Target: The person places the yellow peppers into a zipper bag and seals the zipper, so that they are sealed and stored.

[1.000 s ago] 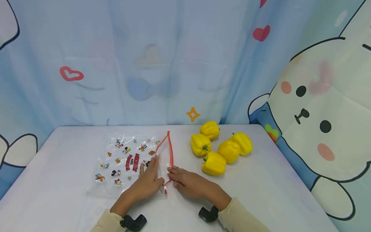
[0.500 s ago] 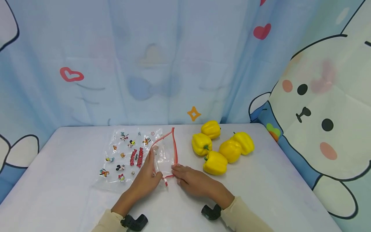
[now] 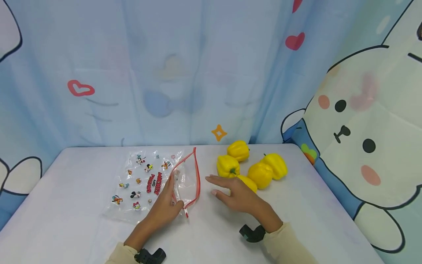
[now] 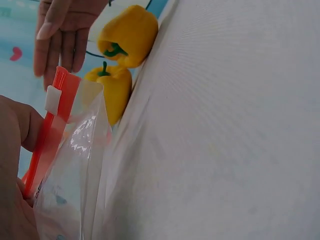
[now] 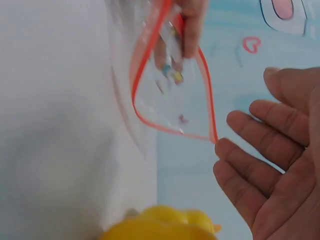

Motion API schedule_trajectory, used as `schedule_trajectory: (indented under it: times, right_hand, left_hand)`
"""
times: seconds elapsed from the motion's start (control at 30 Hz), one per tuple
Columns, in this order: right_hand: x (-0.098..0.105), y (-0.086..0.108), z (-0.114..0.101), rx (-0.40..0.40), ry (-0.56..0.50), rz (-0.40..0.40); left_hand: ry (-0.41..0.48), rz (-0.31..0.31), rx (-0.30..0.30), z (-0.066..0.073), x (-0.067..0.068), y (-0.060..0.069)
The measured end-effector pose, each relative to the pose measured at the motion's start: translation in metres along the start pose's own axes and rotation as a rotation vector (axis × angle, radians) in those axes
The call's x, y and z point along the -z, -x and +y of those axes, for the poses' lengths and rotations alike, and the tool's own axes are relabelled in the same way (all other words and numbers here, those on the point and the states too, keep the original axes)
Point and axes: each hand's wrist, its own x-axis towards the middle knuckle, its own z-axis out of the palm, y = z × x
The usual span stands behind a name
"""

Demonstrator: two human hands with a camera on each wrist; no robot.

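Left sleeve (image 3: 120,253) and right sleeve (image 3: 289,244) — both pale beige, plain over the visible part, each ending near the wrist. Left wrist camera (image 3: 151,256) and right wrist camera (image 3: 253,234): black housings, each bent like a pipe elbow with a rounded outer end, worn beside the sleeve's edge; finer markings are too small to read. Left hand (image 3: 167,203) and right hand (image 3: 240,195) — bare, the fingers (image 5: 265,139) uncovered to the tips.

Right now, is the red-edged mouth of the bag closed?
No, in the right wrist view the red edges of the bag stand apart, leaving a gap.
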Motion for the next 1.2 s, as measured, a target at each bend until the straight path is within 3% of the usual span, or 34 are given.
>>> schedule_trajectory:
  times: [0.1,0.3,0.47,0.7,1.2]
  right_hand:
    - [0.012,0.004,0.008,-0.002,-0.041,0.05]
    - [0.035,0.015,0.032,-0.081,-0.128,0.124]
    - [0.051,0.025,0.052,-0.141,-0.211,0.147]
    - [0.065,0.037,0.067,-0.247,-0.297,0.03]
    - [0.063,0.044,0.087,-0.275,-0.4,-0.205]
  left_hand:
    - [-0.002,0.0,-0.004,0.001,0.0,0.001]
    - [0.004,0.007,-0.02,0.002,0.0,0.001]
    - [0.007,0.011,-0.012,0.003,0.001,0.001]
    - [-0.003,0.018,-0.01,0.004,0.0,0.002]
    - [-0.008,0.018,0.009,0.002,0.0,0.003]
